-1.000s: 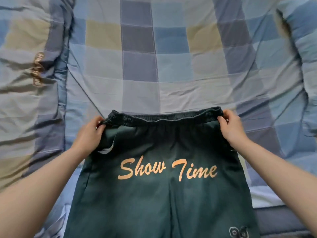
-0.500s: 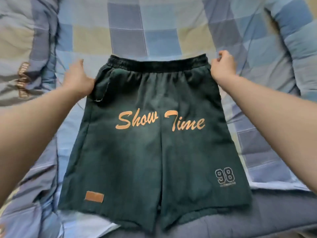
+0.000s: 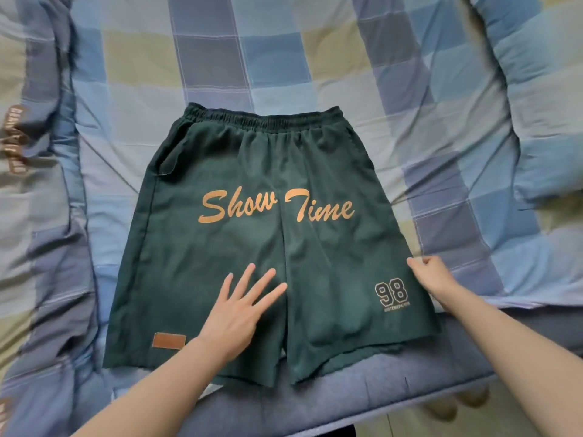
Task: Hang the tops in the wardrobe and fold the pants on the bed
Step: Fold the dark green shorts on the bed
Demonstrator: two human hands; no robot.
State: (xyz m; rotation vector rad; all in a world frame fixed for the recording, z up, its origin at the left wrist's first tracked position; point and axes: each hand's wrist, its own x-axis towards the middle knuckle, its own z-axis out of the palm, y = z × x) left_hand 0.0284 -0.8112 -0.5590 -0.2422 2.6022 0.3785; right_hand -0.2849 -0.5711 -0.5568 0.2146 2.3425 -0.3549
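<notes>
Dark green shorts [image 3: 252, 247] with orange "Show Time" lettering and a "98" print lie spread flat on the checked bed sheet [image 3: 220, 58], waistband away from me. My left hand [image 3: 243, 307] rests flat on the left leg of the shorts, fingers straight and spread. At the outer side seam of the right leg, just above the "98", my right hand [image 3: 433, 279] has its fingers curled and appears to pinch the fabric edge.
A bunched checked quilt [image 3: 542, 121] lies along the right side of the bed, and more folded bedding [image 3: 34, 184] along the left. The mattress's dark blue front edge [image 3: 347, 402] runs below the shorts' hems. Floor shows at the bottom right.
Both hands let go of the waistband and came down toward me. The left now lies flat on the left leg, the right sits at the right side seam. The shorts lie fully flat.
</notes>
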